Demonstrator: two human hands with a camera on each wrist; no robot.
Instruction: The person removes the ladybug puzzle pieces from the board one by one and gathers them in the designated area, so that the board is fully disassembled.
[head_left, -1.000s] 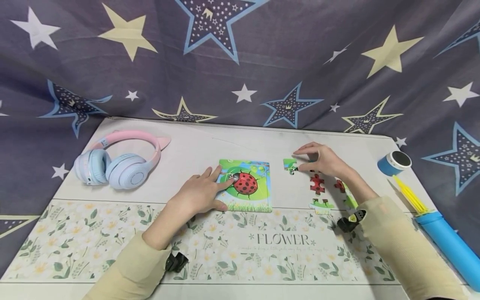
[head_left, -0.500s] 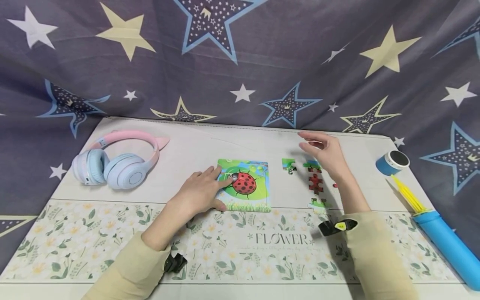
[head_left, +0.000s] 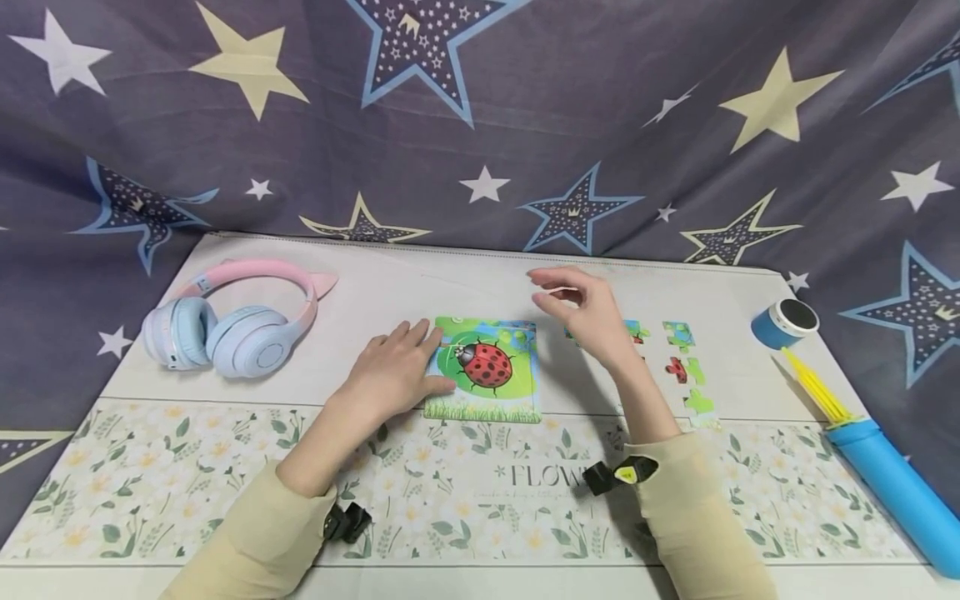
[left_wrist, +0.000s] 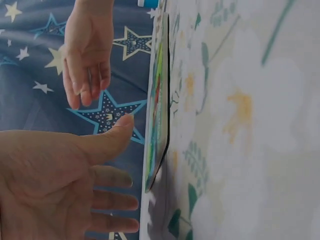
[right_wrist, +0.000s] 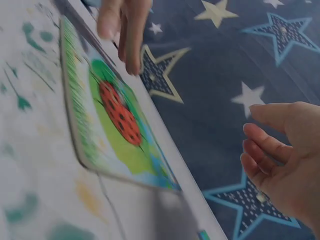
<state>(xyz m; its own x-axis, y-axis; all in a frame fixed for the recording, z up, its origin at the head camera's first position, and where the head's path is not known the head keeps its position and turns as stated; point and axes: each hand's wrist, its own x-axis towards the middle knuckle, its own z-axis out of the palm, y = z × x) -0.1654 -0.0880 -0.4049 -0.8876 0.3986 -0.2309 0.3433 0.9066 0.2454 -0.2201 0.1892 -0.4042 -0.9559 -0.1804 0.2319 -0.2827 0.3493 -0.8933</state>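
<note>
A square puzzle board [head_left: 487, 371] with a red ladybug picture lies on the table, a little left of the pieces. At its left edge is my left hand [head_left: 393, 371], fingers straight and spread; the left wrist view shows nothing in its grasp. Above the table, right of the board, hovers my right hand [head_left: 588, 321] with loosely bent fingers. The right wrist view shows that hand [right_wrist: 285, 155] holding nothing. Loose jigsaw pieces lie to its right: a blue-green one [head_left: 679, 335], a red one [head_left: 676, 371] and a green one [head_left: 699, 402]. My right hand and forearm partly hide several others.
Pink and blue headphones [head_left: 247, 321] lie at the left. On the right stand a small blue and white speaker [head_left: 785, 323] and a blue cylinder [head_left: 892, 492] with yellow rods [head_left: 817, 387] at its end. A starry curtain [head_left: 480, 125] hangs behind the table.
My right hand has risen from the leftmost jigsaw piece and moved left towards the board. My left index finger has drawn back off the ladybug picture to the board's left edge.
</note>
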